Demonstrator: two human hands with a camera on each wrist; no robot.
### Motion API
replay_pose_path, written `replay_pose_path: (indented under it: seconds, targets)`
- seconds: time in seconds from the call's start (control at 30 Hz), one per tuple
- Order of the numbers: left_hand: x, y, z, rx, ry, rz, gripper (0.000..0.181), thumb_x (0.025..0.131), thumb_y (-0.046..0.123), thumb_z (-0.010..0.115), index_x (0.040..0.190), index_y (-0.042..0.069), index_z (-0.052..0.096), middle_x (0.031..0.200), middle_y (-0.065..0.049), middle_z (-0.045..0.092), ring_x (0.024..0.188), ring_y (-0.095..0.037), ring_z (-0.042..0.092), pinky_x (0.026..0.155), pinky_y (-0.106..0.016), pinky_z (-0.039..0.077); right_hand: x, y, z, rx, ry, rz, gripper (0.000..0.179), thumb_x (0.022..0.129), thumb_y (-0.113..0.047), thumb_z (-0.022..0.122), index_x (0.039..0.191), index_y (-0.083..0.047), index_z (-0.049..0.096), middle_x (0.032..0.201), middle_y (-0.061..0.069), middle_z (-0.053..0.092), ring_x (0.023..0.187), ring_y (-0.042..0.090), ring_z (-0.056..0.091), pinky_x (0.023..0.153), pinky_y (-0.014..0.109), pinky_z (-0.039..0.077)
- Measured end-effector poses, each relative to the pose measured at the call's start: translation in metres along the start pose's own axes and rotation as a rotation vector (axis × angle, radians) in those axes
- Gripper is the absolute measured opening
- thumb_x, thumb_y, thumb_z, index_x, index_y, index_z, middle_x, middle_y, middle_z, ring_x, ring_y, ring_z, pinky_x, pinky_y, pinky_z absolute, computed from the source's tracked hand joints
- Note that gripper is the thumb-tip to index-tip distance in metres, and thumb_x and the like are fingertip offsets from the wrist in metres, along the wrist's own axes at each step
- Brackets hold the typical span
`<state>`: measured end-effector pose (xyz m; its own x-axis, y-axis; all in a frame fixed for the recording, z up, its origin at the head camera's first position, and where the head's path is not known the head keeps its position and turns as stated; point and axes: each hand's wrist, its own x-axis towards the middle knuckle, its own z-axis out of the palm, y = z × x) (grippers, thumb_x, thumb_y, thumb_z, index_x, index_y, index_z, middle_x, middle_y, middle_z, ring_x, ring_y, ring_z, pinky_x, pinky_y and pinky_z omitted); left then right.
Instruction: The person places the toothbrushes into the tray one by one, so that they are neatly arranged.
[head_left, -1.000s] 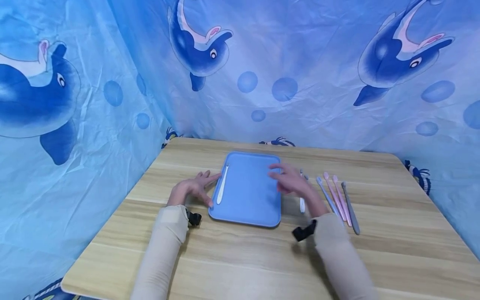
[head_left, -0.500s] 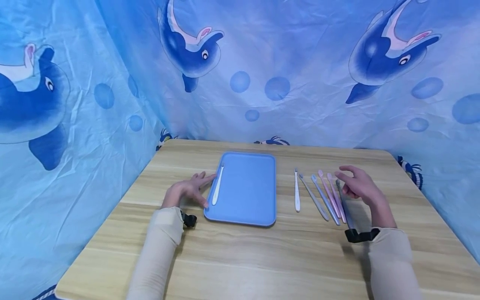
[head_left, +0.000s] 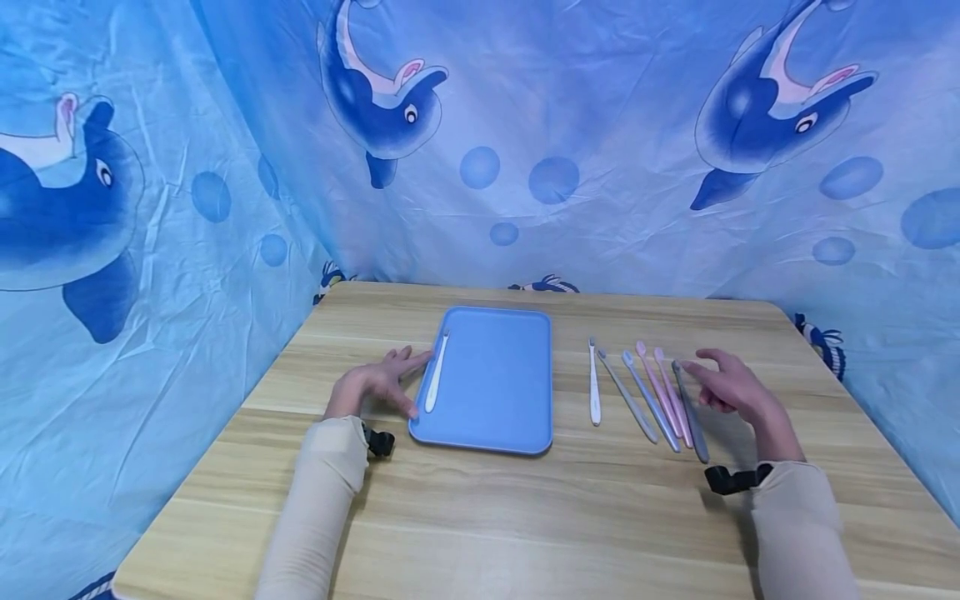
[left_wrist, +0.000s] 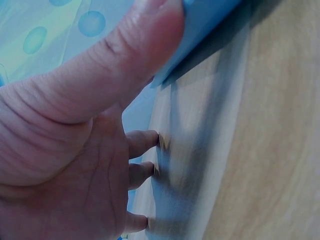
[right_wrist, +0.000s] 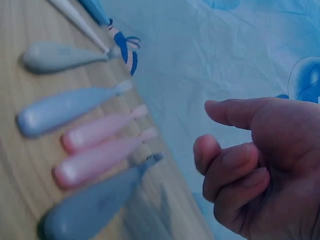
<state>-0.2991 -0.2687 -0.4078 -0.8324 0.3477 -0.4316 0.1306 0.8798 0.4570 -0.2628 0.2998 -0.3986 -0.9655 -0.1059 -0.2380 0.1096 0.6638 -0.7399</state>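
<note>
While your half-curled right hand [head_left: 731, 388] hung empty beside the dark toothbrush [head_left: 692, 421], your splayed left hand [head_left: 377, 384] best steadied the tray [head_left: 495, 375].

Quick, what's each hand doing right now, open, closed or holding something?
Left hand: open, touching the blue tray at its edge.
Right hand: open, loosely curled, holding nothing, near the dark gray toothbrush.
</note>
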Motion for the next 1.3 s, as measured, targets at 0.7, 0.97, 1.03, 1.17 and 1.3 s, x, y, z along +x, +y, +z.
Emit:
replay_pose_path:
  seconds: [0.7,0.97,1.03,1.17,1.3]
  targets:
    - [0.004,-0.001,0.000,0.005,-0.009,-0.009,0.132,0.063,0.051,0.091,0.162,0.032,0.006,0.170,-0.018,-0.010,0.155,-0.047,-0.015,0.115,-0.081,0.005,-0.005,0.023,0.004,-0.067,-0.260,0.176,0.107,0.101,-0.057,0.046,0.152,0.007,-0.024,0.060,-0.003,0.057,0.048,0.006,0.045,0.046,0.020,0.038]
    - [0.004,0.000,-0.001,0.006,-0.019,-0.008,0.132,0.064,0.050,0.091,0.162,0.032,0.006,0.169,-0.019,-0.011,0.155,-0.046,-0.015,0.116,-0.079,0.005,-0.004,0.025,0.005,-0.071,-0.258,0.192,0.109,0.100,-0.058,0.049,0.153,0.003,-0.024,0.061,-0.004,0.056,0.049,0.006,0.046,0.047,0.020,0.038]
    - [0.004,-0.001,-0.001,0.009,-0.022,0.001,0.131,0.065,0.049,0.091,0.162,0.030,0.006,0.169,-0.020,-0.011,0.154,-0.047,-0.015,0.116,-0.080,0.004,-0.004,0.025,0.006,-0.070,-0.257,0.196,0.110,0.099,-0.059,0.049,0.153,0.003,-0.024,0.061,-0.004,0.055,0.050,0.006,0.046,0.048,0.020,0.038]
    - [0.004,-0.001,0.000,0.009,-0.026,0.007,0.130,0.066,0.048,0.091,0.162,0.030,0.005,0.168,-0.021,-0.012,0.154,-0.047,-0.016,0.116,-0.079,0.004,-0.002,0.026,0.007,-0.082,-0.249,0.205,0.111,0.099,-0.060,0.050,0.153,0.003,-0.025,0.061,-0.004,0.055,0.050,0.006,0.046,0.048,0.020,0.039]
    - [0.004,-0.001,-0.001,0.006,-0.027,0.010,0.129,0.067,0.048,0.090,0.163,0.029,0.005,0.168,-0.022,-0.012,0.153,-0.048,-0.016,0.116,-0.079,0.003,-0.001,0.026,0.007,-0.088,-0.245,0.210,0.111,0.099,-0.058,0.050,0.152,0.004,-0.025,0.061,-0.004,0.053,0.050,0.007,0.046,0.049,0.021,0.040]
